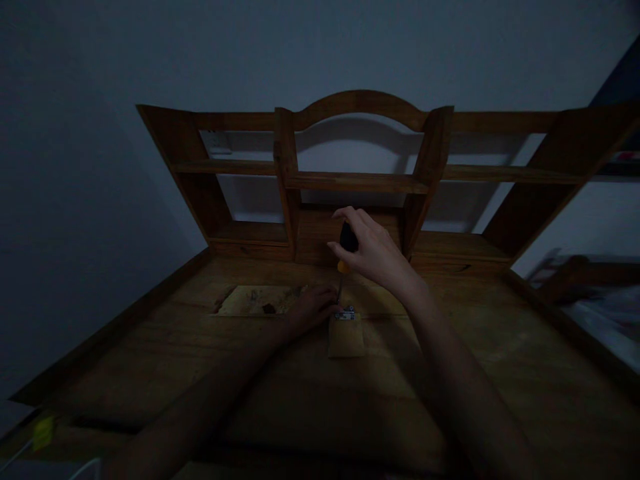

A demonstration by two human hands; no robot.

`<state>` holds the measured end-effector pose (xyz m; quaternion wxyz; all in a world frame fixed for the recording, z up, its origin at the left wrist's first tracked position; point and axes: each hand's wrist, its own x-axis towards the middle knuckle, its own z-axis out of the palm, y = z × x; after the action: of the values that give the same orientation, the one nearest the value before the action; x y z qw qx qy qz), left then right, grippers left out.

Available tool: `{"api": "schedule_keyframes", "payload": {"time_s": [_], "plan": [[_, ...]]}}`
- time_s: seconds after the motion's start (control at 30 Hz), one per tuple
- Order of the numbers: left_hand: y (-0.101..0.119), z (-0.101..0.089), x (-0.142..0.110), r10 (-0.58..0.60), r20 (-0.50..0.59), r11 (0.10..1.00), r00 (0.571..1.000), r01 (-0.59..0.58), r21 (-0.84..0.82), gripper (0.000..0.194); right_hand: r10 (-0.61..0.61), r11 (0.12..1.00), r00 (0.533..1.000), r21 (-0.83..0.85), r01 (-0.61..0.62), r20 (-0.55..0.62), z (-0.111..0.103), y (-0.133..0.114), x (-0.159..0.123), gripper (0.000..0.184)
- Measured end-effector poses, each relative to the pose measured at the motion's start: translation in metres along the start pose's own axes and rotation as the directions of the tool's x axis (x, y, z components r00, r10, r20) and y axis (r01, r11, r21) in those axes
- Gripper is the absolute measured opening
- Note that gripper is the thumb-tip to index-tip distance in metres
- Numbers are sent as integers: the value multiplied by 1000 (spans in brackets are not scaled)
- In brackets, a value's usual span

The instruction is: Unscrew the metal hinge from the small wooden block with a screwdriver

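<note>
In the head view my right hand (373, 243) is closed round the black and yellow handle of a screwdriver (349, 239). The shaft points down, with its tip by a small metal hinge (345, 315). That hinge lies at the upper edge of a small wooden block (346, 339) on the desk. My left hand (314, 303) rests low beside the screwdriver tip and the hinge, its fingers drawn together. What its fingertips hold, if anything, is hidden in the dim light.
A pale strip with dark, worn patches (257, 300) lies left of my hands on the wooden desk top (200, 360). Behind it stands a wooden shelf unit (357, 181) against the wall. A yellow item with a cable (43, 432) is at lower left.
</note>
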<state>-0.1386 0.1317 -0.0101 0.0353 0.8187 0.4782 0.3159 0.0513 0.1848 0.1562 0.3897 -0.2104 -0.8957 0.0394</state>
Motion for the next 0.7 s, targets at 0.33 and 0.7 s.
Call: {"api": "schedule_keyframes", "payload": {"time_s": [0.33, 0.7], "plan": [[-4, -2, 0, 74, 6, 994, 997, -74, -84, 21, 34, 999, 999, -7, -34, -10, -3, -7, -1, 53], [-2, -2, -1, 13, 8, 995, 1000, -13, -102, 16, -18, 999, 998, -35, 15, -59, 8, -3, 1, 44]]}}
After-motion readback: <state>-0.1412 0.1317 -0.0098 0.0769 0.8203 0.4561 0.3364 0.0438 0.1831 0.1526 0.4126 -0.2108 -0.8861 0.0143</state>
